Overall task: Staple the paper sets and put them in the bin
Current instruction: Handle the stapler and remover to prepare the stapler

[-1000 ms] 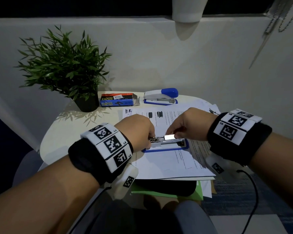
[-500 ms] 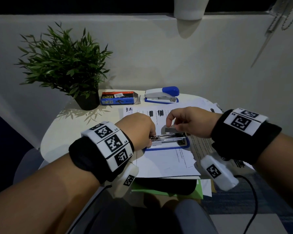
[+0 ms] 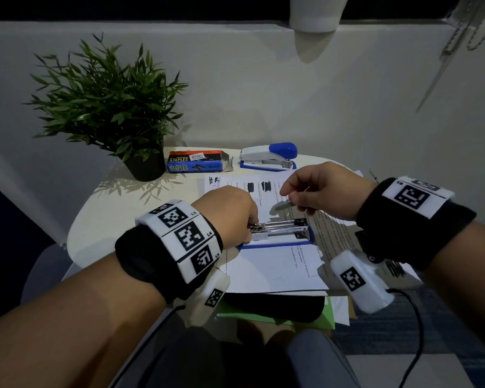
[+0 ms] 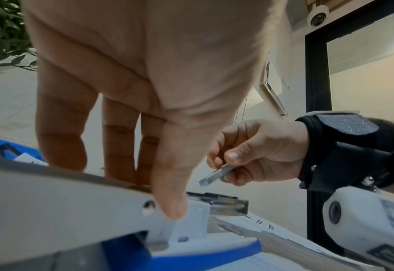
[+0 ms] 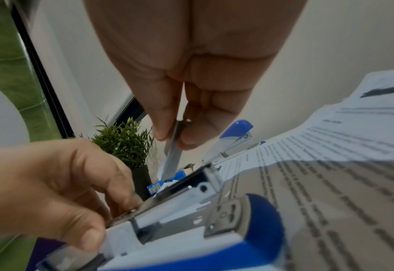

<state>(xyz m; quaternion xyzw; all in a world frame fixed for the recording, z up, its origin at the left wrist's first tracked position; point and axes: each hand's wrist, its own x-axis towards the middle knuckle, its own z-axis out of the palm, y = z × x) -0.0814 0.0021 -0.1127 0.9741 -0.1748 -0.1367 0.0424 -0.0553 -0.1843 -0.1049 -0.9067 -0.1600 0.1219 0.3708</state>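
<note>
Item 1, open stapler [image 3: 277, 232]: the landmark for this entry. It lies on the paper sets [image 3: 277, 264], lid swung back, bare metal magazine rail facing up, blue base flat on the top sheet.

Item 2, my left hand [image 3: 230, 217]: at the hinge end of the open stapler. Fingers reach down onto the folded-back lid and thumb presses the white body beside the rail, pinning it down.

Item 3, my right hand [image 3: 322, 191]: above and beyond the nose end of the open stapler, not touching it. Thumb and forefinger are clamped on a staple strip [image 4: 217, 174], the other fingers curled under.

Item 4, staple strip: held slanted, free end pointing down toward the rail, clear of it.

Item 5, paper sets: spread under and on both sides of the open stapler, none fastened that I can see. The bin is not in view.

Item 6, behind the open stapler: a second stapler [image 3: 268, 158], closed; a staples box [image 3: 196, 161]; a potted plant [image 3: 109, 105].

Handling note: the step looks to be loading. I judge it goes best if I level the strip with the rail, legs down, seat it and let it slide along the channel. Left hand should keep the body from rocking. Pinch lightly; a glued strip may snap if bent.
</note>
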